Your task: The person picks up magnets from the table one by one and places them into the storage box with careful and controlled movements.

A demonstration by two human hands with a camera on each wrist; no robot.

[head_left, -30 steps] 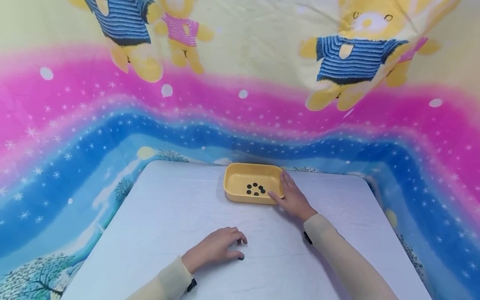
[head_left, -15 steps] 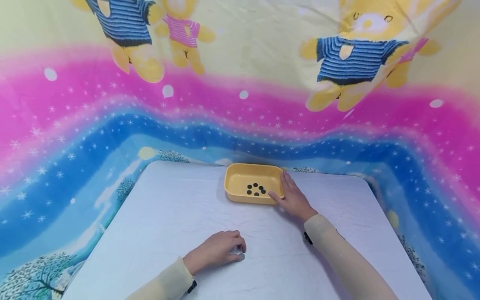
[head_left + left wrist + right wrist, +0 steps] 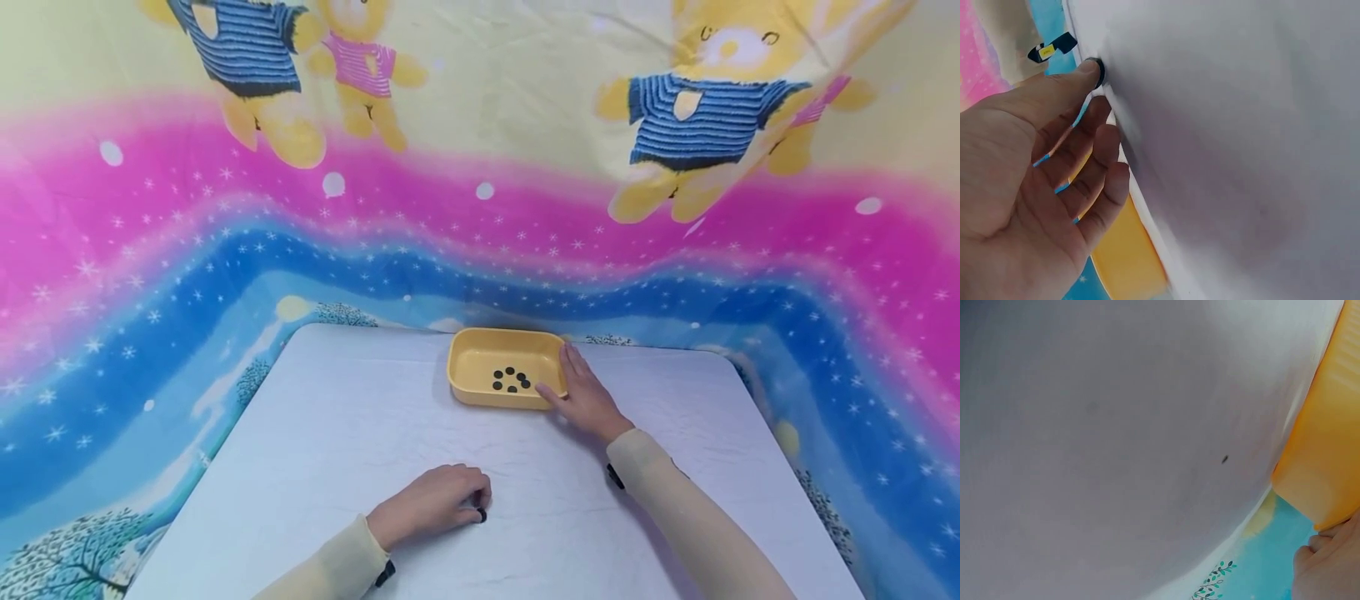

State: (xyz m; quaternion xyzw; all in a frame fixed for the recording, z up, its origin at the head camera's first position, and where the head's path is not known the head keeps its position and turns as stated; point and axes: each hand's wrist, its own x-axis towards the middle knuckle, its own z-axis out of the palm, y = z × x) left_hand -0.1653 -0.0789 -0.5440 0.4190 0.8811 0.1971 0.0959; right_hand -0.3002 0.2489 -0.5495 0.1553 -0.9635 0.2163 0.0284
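My left hand (image 3: pixel 435 504) is low over the white table, with curled fingers. Its thumb and a finger pinch a small black disc (image 3: pixel 482 515), which is tipped up on edge in the left wrist view; the finger behind the disc (image 3: pixel 1101 74) is partly hidden. At the back of the table stands a yellow rectangular box (image 3: pixel 487 398). My right hand (image 3: pixel 592 404) grips the right end of this box, thumb over the front corner and fingers along the side. Several black discs (image 3: pixel 510 371) lie flat inside the box, toward its front right.
The white tabletop (image 3: pixel 360 417) has rounded back corners. A printed curtain (image 3: pixel 480 225) with bears and snowflakes hangs close behind the box and around the table's sides. In the right wrist view a small dark mark (image 3: pixel 1225 459) shows on the white surface.
My left fingers have curled in toward the thumb, and the disc at the thumb has tipped from lying flat to standing on edge. The right hand and the yellow box stay put.
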